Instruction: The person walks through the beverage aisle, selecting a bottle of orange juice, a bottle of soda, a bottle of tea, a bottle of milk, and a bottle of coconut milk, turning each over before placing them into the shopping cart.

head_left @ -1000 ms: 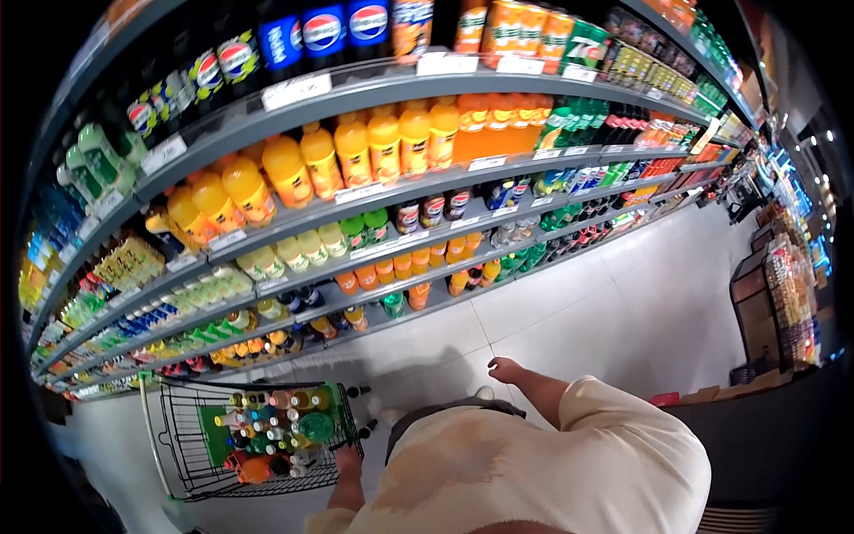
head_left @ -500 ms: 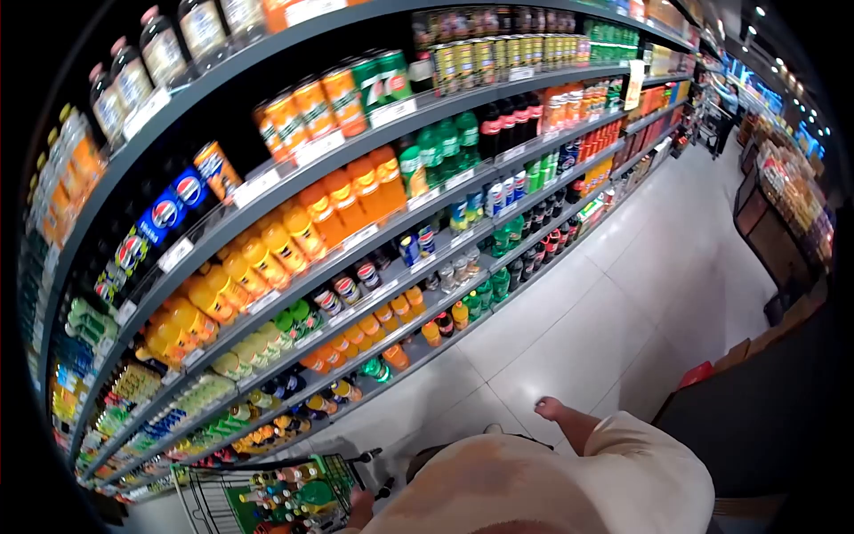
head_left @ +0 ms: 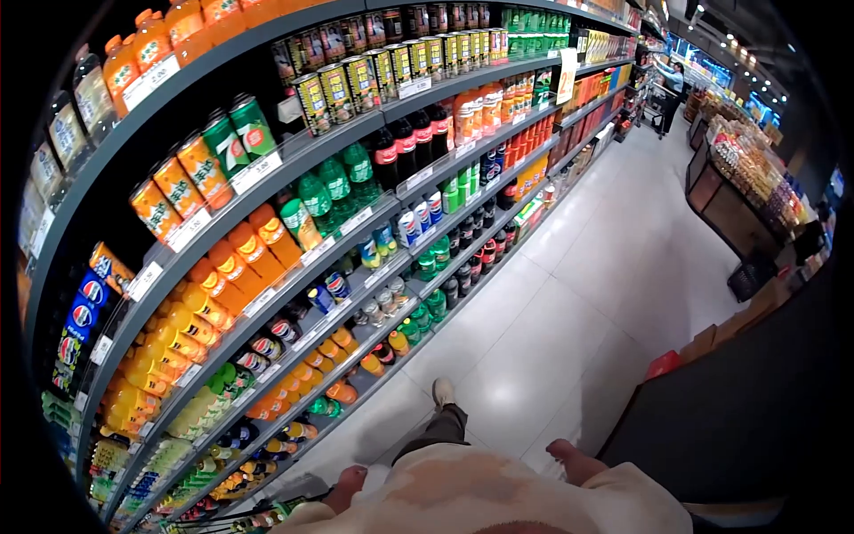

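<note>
My left hand [head_left: 348,485] hangs low at my side, in front of the shopping cart and apart from it. Its fingers look loosely bent, and nothing shows in them. Only a strip of the cart [head_left: 258,518] is visible at the bottom left. On the other side, my right hand [head_left: 569,456] swings over the floor with relaxed fingers and no visible object. The drink shelves [head_left: 307,343] run along my left, nearest to my left hand. They carry orange drink bottles [head_left: 233,267], green soda bottles [head_left: 334,181] and yellow-black cans [head_left: 356,82].
A pale tiled aisle floor [head_left: 551,329] stretches ahead. On the right stand a dark counter [head_left: 703,400] with cardboard boxes, a black basket [head_left: 753,276] and a display of packaged goods [head_left: 756,169]. Far down the aisle, a person [head_left: 673,93] stands by a cart.
I have moved forward along the shelves, and my foot now shows ahead. The cart has slipped mostly out of view at the lower left. Both hands have shifted beside my body.
</note>
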Available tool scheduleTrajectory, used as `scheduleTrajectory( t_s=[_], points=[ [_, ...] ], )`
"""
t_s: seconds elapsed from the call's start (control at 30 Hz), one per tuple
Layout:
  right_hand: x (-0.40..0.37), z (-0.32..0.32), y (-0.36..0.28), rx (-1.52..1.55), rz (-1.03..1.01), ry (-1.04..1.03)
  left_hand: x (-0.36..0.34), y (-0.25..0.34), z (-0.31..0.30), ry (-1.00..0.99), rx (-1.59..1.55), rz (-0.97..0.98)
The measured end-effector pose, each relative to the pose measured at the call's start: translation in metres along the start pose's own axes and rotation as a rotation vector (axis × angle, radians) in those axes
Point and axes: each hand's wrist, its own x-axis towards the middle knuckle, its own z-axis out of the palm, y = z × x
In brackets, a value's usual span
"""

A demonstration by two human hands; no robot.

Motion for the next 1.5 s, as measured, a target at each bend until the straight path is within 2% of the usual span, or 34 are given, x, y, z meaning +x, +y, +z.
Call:
scheduleTrajectory(
  t_s=[0.03, 0.07, 0.1, 0.17, 0.2, 0.27, 0.33, 0.4, 0.47, 0.53, 0.6, 0.67, 0.83, 0.97, 1.0, 1.07, 1.13, 1.2, 1.27, 1.3, 1.33, 1.37, 1.4, 1.43, 1.47, 1.5],
  points=[
    [0.009, -0.009, -0.019, -0.041, -0.033, -0.006, 0.018, 0.006, -0.005, 0.013, -0.105, -0.077],
    [0.017, -0.013, -0.033, 0.019, -0.113, 0.084, 0.038, 0.016, -0.015, 0.027, -0.205, -0.153],
    [0.03, -0.016, -0.047, 0.079, -0.194, 0.174, 0.07, 0.007, -0.014, 0.018, -0.206, -0.145],
    [0.059, -0.026, -0.077, 0.144, -0.328, 0.206, 0.126, 0.003, -0.004, 0.232, -0.198, 0.013],
    [0.065, -0.035, -0.096, 0.177, -0.327, 0.175, 0.144, 0.02, -0.006, 0.222, -0.204, 0.019],
    [0.073, -0.057, -0.139, 0.201, -0.319, 0.153, 0.186, 0.068, -0.017, 0.254, -0.476, -0.074],
    [0.073, -0.084, -0.176, 0.138, -0.375, 0.102, 0.237, 0.105, -0.018, 0.221, -0.491, -0.014],
    [0.071, -0.118, -0.205, 0.1, -0.412, 0.092, 0.283, 0.161, -0.017, 0.173, -0.736, -0.074],
    [0.079, -0.148, -0.231, 0.02, -0.48, 0.133, 0.324, 0.224, -0.017, 0.094, -0.828, 0.047],
    [0.119, -0.175, -0.23, 0.115, -0.523, 0.18, 0.356, 0.294, -0.017, 0.035, -0.649, 0.171],
    [0.144, -0.206, -0.229, 0.236, -0.448, 0.264, 0.393, 0.343, -0.008, 0.082, -0.371, 0.467],
    [0.14, -0.238, -0.237, 0.488, -0.303, 0.237, 0.427, 0.389, 0.005, -0.049, -0.444, 0.507],
    [0.175, -0.281, -0.196, 0.646, -0.157, 0.254, 0.447, 0.522, 0.003, -0.238, -0.36, 0.528],
    [0.23, -0.303, -0.133, 0.684, 0.114, 0.17, 0.473, 0.601, 0.025, -0.163, -0.296, 0.479],
    [0.238, -0.317, -0.124, 0.627, 0.157, 0.133, 0.482, 0.625, 0.034, -0.138, -0.36, 0.489],
    [0.25, -0.347, -0.102, 0.511, 0.216, 0.066, 0.493, 0.671, 0.046, -0.098, -0.402, 0.497],
    [0.267, -0.385, -0.088, 0.445, 0.23, 0.01, 0.495, 0.734, 0.047, -0.142, -0.482, 0.545],
    [0.291, -0.436, -0.089, 0.409, 0.196, -0.033, 0.512, 0.776, 0.051, -0.063, -0.567, 0.629],
    [0.32, -0.481, -0.095, 0.421, 0.162, 0.072, 0.485, 0.852, 0.006, 0.011, -0.5, 0.656],
    [0.328, -0.502, -0.106, 0.414, 0.135, 0.087, 0.48, 0.881, -0.017, 0.049, -0.488, 0.61],
    [0.329, -0.516, -0.114, 0.418, 0.125, 0.109, 0.481, 0.884, -0.022, 0.102, -0.423, 0.632],
    [0.346, -0.536, -0.114, 0.434, 0.086, 0.12, 0.458, 0.923, -0.057, 0.072, -0.531, 0.543],
    [0.368, -0.561, -0.116, 0.443, 0.046, 0.116, 0.462, 0.935, -0.078, 0.271, -0.484, 0.663],
    [0.392, -0.591, -0.133, 0.49, 0.0, 0.135, 0.446, 0.971, -0.133, 0.641, -0.364, 0.71],
    [0.408, -0.619, -0.151, 0.553, -0.049, 0.186, 0.46, 0.967, -0.154, 0.775, -0.42, 0.744],
    [0.416, -0.638, -0.166, 0.536, -0.067, 0.183, 0.462, 0.968, -0.176, 0.807, -0.605, 0.713]
  ],
)
